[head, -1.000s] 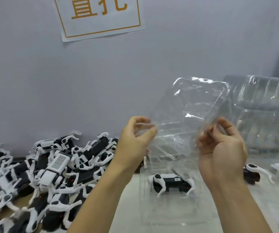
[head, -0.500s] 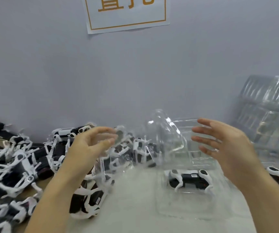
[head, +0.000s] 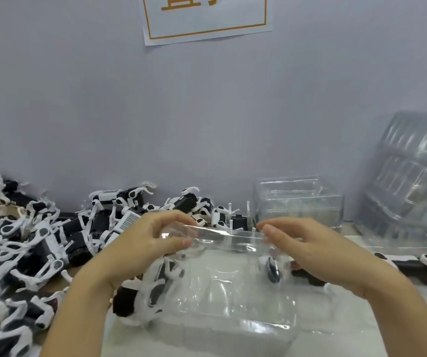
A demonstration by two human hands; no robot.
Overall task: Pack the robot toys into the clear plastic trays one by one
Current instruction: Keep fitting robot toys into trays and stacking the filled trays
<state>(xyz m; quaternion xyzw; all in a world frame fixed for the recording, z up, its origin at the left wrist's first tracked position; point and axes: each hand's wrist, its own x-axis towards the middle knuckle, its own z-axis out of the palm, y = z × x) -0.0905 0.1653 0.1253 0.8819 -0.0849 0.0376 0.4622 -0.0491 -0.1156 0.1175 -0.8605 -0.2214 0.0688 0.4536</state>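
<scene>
Head view is showing both hands, left hand (head: 153,243) and right hand (head: 310,248), pinching a clear tray (head: 228,292) over one robot toy (head: 271,269), the toy pile (head: 40,248) waiting unpacked.

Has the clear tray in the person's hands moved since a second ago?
Yes. The clear tray has come down: earlier it was held up against the wall, and now it lies low over the table, between the left hand and right hand.
</scene>
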